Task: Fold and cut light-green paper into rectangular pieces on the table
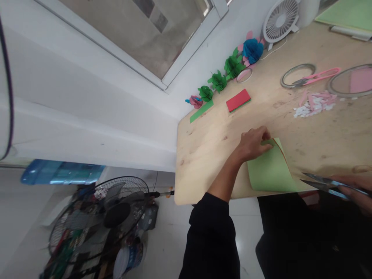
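My left hand (254,143) pinches the upper edge of a light green sheet of paper (269,170) near the table's front edge. The sheet looks folded or layered, with a thin brown-orange strip showing along its right side. At the right, my right hand (356,186) is closed round the handles of a pair of scissors (325,182). The blades are parted and point left towards the paper, apart from it. Part of my right hand is cut off by the picture's edge.
On the wooden table (203,155) lie red paper (238,100), a green strip (201,111), paper scraps (315,104), pink thread snips (318,76) and metal rings (298,66). Paper pompoms (217,80) line the wall near a small white fan (280,21). A floor fan (116,213) stands left.
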Demonstrator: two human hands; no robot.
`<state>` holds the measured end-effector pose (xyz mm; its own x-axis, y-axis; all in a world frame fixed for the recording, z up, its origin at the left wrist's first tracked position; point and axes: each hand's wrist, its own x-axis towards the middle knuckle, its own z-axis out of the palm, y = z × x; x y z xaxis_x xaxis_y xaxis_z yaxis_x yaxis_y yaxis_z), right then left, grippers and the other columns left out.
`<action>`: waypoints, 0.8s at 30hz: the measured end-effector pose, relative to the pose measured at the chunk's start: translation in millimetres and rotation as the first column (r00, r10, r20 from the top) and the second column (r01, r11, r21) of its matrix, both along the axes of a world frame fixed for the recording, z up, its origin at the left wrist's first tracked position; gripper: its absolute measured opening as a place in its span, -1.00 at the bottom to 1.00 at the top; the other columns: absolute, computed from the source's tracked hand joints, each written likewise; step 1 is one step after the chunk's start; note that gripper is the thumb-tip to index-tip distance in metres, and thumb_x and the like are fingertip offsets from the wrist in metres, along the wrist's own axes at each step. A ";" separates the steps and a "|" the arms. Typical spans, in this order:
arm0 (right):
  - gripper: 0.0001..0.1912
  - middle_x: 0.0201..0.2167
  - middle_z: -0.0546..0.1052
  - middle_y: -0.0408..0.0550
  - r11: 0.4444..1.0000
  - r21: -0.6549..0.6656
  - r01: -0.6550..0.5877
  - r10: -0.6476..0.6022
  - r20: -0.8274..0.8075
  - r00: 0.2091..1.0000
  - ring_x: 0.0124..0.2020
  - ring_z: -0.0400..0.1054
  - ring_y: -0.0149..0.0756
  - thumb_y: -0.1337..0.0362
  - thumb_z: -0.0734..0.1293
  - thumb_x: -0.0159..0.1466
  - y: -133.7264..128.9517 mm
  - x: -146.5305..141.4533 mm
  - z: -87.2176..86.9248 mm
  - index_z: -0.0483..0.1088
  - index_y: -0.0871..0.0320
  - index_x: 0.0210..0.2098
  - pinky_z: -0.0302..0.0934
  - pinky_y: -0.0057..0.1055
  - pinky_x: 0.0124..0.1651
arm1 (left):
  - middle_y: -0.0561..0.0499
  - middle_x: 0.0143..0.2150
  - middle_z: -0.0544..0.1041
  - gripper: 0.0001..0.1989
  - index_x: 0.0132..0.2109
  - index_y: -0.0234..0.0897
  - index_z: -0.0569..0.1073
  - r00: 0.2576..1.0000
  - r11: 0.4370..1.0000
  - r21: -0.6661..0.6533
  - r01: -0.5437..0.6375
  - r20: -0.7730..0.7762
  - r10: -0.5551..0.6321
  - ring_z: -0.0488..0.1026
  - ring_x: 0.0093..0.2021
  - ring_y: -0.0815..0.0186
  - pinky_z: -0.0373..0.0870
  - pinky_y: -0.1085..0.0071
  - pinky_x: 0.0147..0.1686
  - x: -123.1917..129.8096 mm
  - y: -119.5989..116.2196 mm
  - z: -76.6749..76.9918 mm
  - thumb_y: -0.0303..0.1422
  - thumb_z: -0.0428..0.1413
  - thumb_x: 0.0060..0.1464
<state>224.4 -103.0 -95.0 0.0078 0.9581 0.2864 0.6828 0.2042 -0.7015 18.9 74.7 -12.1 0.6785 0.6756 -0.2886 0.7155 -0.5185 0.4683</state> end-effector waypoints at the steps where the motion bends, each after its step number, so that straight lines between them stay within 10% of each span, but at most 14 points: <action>1: -0.49 -0.33 0.53 -0.37 1.000 -0.008 -0.002 0.002 -0.003 1.000 -0.19 0.43 -0.22 -0.22 0.19 0.11 6.6 -4.2 10.6 0.31 -0.36 0.03 0.37 -0.29 -0.28 | -0.01 -0.12 0.53 -0.84 -0.20 -0.23 0.34 1.000 1.000 -0.011 -0.006 0.028 0.006 0.45 -0.08 0.27 0.35 0.19 0.01 -2.8 -0.7 0.2 -0.35 0.15 0.07; 6: -0.47 -0.28 0.53 -0.36 1.000 -0.030 -0.008 0.008 0.001 1.000 -0.13 0.42 -0.21 -0.23 0.18 0.11 9.4 -8.3 19.0 0.32 -0.31 0.03 0.39 -0.28 -0.25 | 0.01 -0.13 0.51 -0.87 -0.20 -0.23 0.33 0.988 0.997 -0.073 -0.020 0.152 0.031 0.45 -0.11 0.39 0.40 0.36 -0.03 -17.7 -4.0 2.3 -0.42 0.12 0.09; 16: -0.58 -0.27 0.54 -0.44 0.996 0.077 -0.034 0.018 0.193 0.981 -0.38 0.47 -0.37 -0.12 0.07 0.19 -38.3 33.4 -75.6 0.34 -0.18 -0.09 0.40 -0.41 -0.45 | 0.00 -0.17 0.45 -0.87 -0.22 -0.24 0.32 0.893 0.970 -0.241 -0.003 0.436 0.111 0.40 -0.13 0.39 0.41 0.39 -0.09 -34.7 -16.2 24.6 -0.43 0.12 0.06; 24: -0.65 -0.47 0.51 -0.53 0.998 0.053 -0.036 0.028 0.150 0.988 -0.60 0.38 -0.46 -0.16 0.13 0.20 -40.4 19.9 -62.4 0.41 -0.19 -0.24 0.20 -0.50 -0.68 | -0.02 -0.16 0.47 -0.91 -0.22 -0.25 0.36 0.904 0.968 -0.247 0.036 0.421 0.074 0.42 -0.10 0.35 0.42 0.38 -0.12 -39.8 -20.6 31.1 -0.41 0.09 0.08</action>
<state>244.3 -143.4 -157.4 -0.0691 0.9399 0.3345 0.7714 0.2629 -0.5795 -20.9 54.1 19.1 0.7607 0.6353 -0.1332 0.4287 -0.3376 0.8380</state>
